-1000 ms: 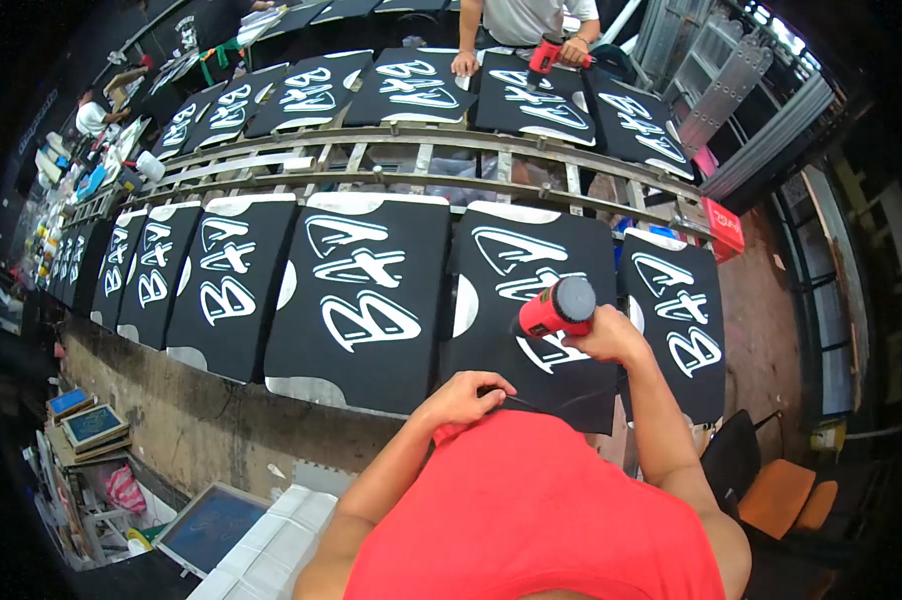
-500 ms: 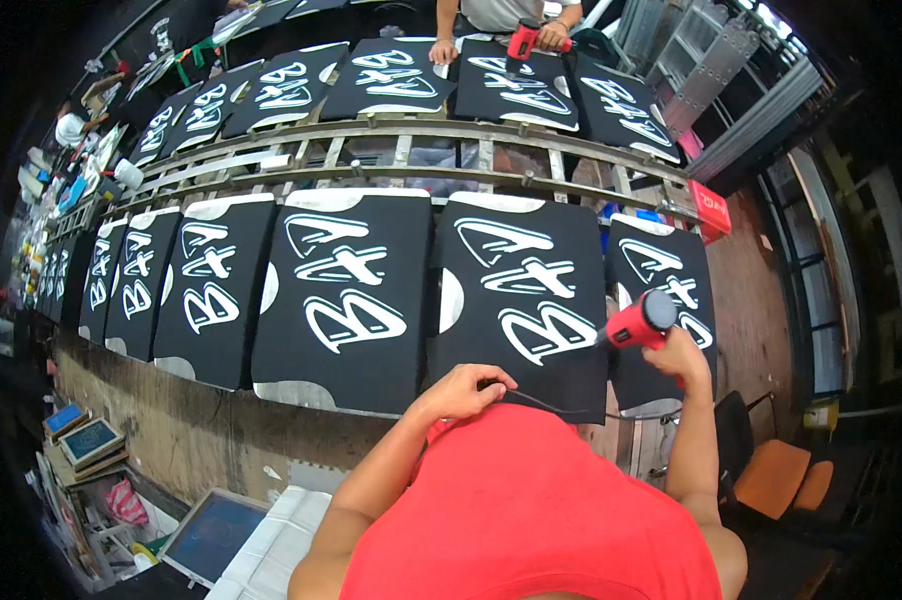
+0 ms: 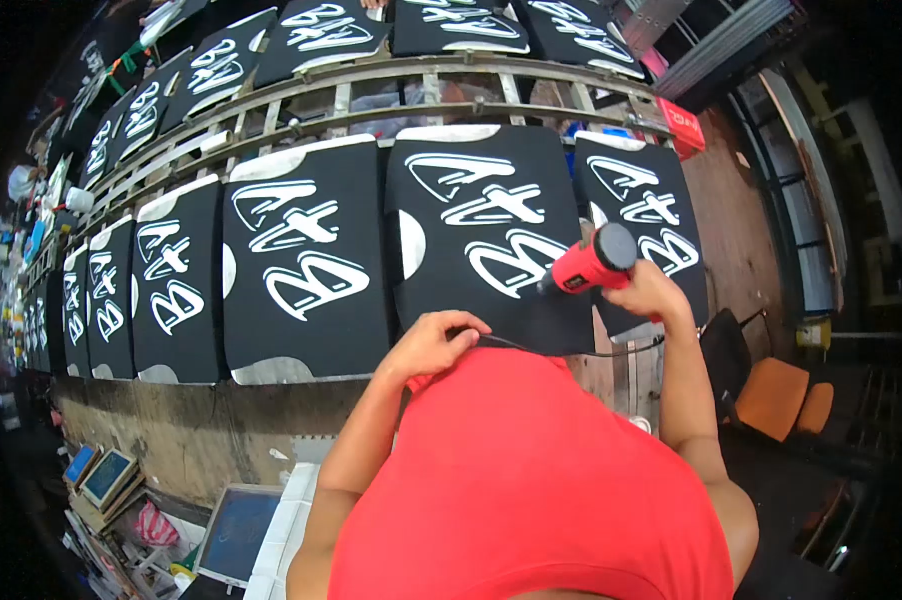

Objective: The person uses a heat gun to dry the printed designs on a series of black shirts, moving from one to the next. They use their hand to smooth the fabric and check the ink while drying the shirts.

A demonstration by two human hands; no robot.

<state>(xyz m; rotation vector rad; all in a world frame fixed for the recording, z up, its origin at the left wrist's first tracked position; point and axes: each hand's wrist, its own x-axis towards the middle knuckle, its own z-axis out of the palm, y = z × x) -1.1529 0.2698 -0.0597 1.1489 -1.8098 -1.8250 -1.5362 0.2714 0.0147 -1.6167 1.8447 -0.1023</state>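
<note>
My right hand (image 3: 651,294) is wrapped round the handle of a red heat gun (image 3: 583,264). Its dark nozzle points left and down at the lower edge of the white lettering on a black printed fabric panel (image 3: 441,300). My left hand (image 3: 435,346), fingers curled, rests near that panel's front edge and pinches the black power cord (image 3: 561,353), which runs right across my red shirt's front towards my right arm. Another black panel (image 3: 639,165) with the same lettering lies to the right, partly behind my right hand.
More lettered black panels (image 3: 366,345) line the bench to the left. A ladder-like wooden rack (image 3: 341,105) separates them from a far row, where a person's fingers show at the top. A red box (image 3: 681,128), an orange chair (image 3: 772,396) and framed screens (image 3: 239,530) stand around.
The view has tilted down and shifted, so the far person is mostly out of frame. The heat gun has moved left, further over the panel before me. My left hand still holds the cord.
</note>
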